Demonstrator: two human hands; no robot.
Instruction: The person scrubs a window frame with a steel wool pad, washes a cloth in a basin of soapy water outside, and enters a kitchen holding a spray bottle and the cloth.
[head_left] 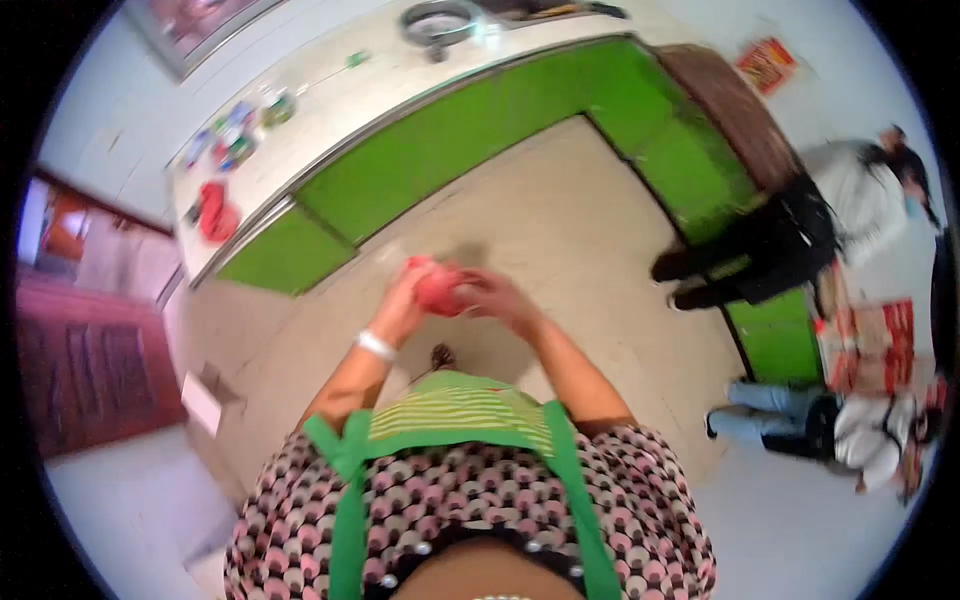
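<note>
Both my hands are raised in front of my apron, over the floor. Between them is a bunched red thing [438, 288], soft-looking like a crumpled cloth, though blur hides its exact kind. My left hand [403, 298], with a white band on the wrist, closes round its left side. From the right, my right hand [492, 298] grips the same red bundle with bent fingers. A green apron [455, 410] with a striped front covers my patterned top.
A pale counter [340, 110] with green cabinet doors curves ahead. On it are a red cloth-like bundle [216, 212], several small items [235, 135] and a round grey basin [438, 22]. Two people [770, 240] stand at the right. A white box [202, 402] sits on the floor at left.
</note>
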